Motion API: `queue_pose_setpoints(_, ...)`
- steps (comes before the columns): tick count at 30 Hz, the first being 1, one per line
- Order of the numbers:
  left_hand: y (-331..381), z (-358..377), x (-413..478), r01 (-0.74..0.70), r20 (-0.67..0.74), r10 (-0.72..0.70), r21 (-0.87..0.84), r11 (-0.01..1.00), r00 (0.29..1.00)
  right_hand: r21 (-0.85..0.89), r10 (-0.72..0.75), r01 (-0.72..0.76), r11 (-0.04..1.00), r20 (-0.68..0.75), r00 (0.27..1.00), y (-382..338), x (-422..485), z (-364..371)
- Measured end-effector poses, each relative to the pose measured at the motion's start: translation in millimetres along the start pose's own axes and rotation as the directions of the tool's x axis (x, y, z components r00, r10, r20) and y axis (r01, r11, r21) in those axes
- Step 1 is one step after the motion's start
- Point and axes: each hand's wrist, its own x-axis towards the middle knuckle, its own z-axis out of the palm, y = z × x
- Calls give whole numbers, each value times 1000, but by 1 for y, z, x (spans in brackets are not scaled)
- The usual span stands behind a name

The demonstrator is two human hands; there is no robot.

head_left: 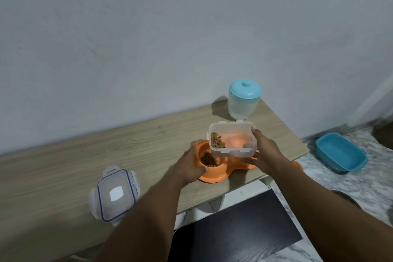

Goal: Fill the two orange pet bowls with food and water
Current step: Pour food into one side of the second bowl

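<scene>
An orange double pet bowl [214,174] sits near the right end of the wooden table. Its left bowl holds brown kibble [208,159]. My left hand [189,166] grips the left rim of that bowl. My right hand [263,151] holds a clear plastic container [232,138] tilted on its side above the bowls, with kibble gathered at its lower left end over the left bowl. The right bowl is mostly hidden behind the container and my right hand. A translucent water jug with a teal lid [244,99] stands against the wall behind.
The container's clear lid with a blue seal [116,194] lies on the table [85,155] at the left. A blue plastic tub [340,154] rests on the marble floor to the right. A dark mat [236,229] lies below the table's front edge.
</scene>
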Motion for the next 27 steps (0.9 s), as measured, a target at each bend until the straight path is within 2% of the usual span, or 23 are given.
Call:
queue_pose_setpoints(2,6,-10,-5,23,-98,-32,-85,996,995,-18,25,-23,1000,70,997,5,-1,5)
queue_pose_setpoints(4,8,-24,-7,136,-248,-168,-144,980,954,-78,40,-29,997,155,987,9,-1,14)
queue_pose_setpoints(5,7,-33,-8,172,-273,-223,-199,965,936,-123,56,-33,992,192,980,11,-2,21)
queue_pose_setpoints(8,3,-63,-15,189,-187,-300,-452,872,936,-250,87,-26,968,239,967,16,-5,47)
queue_pose_setpoints(9,2,-71,-22,199,-136,-299,-486,851,945,-280,88,-16,960,247,965,18,-6,57)
queue_pose_setpoints(11,-3,-85,-34,194,-94,-258,-435,879,961,-314,106,-16,949,271,957,23,-11,79)
queue_pose_setpoints(14,-21,-97,-51,174,-142,-238,-359,917,961,-292,114,-21,956,303,946,32,-19,109)
queue_pose_setpoints(16,-38,-103,-57,187,-216,-300,-425,886,929,-233,101,-24,972,327,939,40,-22,126)
queue_pose_setpoints(20,-64,-103,-68,209,-271,-419,-566,798,866,-149,80,-23,989,389,918,57,-26,153)
queue_pose_setpoints(27,-79,-83,-75,283,-304,-499,-543,791,811,-433,72,108,895,380,922,86,-26,174)
